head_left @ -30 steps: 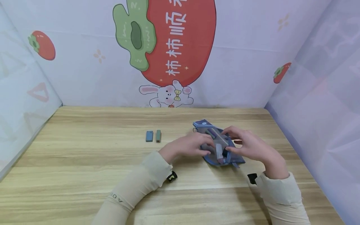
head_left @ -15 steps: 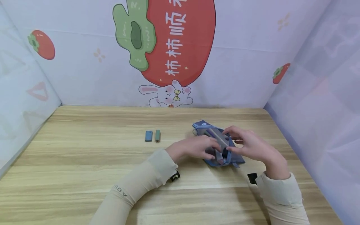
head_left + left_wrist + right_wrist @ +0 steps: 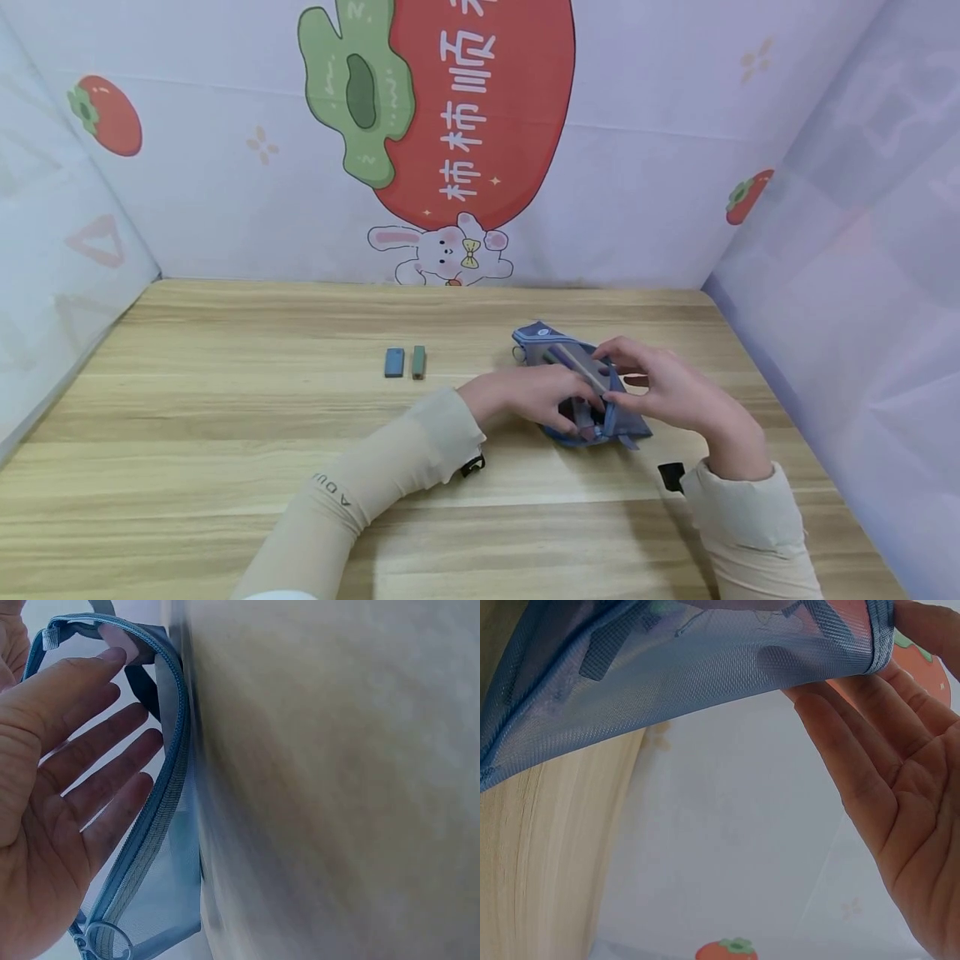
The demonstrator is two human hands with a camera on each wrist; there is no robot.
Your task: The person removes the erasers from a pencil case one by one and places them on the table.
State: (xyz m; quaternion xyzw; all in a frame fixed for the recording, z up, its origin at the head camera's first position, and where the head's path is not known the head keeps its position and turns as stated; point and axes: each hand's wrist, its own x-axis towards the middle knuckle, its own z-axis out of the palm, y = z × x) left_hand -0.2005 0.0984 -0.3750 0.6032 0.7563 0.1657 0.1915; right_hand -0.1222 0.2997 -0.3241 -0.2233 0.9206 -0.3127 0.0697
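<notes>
Reaching into the blue mesh pencil pouch [image 3: 581, 383], which lies right of centre on the worktop [image 3: 225, 467], the left hand [image 3: 536, 393] works its straight, relaxed fingers [image 3: 97, 750] at the open zipper edge. The right hand [image 3: 667, 387] pinches the pouch's near rim, holding the mouth apart. Next, judging by this, the mouth must stay wide. Since a second ago the left hand has slid further right, toward the opening. Two small erasers [image 3: 405, 362] lie well apart, untouched.

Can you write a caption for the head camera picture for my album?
Two hands, left hand and right hand, hold a blue mesh pencil pouch on a wooden table.
</notes>
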